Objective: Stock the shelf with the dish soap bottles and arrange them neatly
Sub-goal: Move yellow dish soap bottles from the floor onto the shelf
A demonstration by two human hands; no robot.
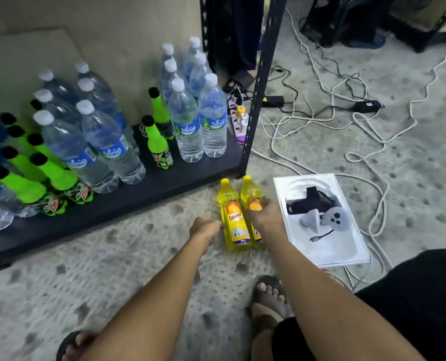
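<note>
Two yellow dish soap bottles stand side by side on the floor just in front of the shelf's corner post. My left hand [206,228] touches the side of the left dish soap bottle [234,217], fingers curled against it. My right hand [265,214] wraps the right dish soap bottle [250,198] around its label, hiding most of its lower half. The dark bottom shelf [138,199] lies to the left, low above the floor.
Water bottles [188,121] and green soda bottles [159,144] fill the shelf's back and left. A black shelf post [255,100] rises beside the soap. A white product box [321,220] lies right of my hands. Cables and a power strip [239,118] sprawl behind. My sandalled feet are below.
</note>
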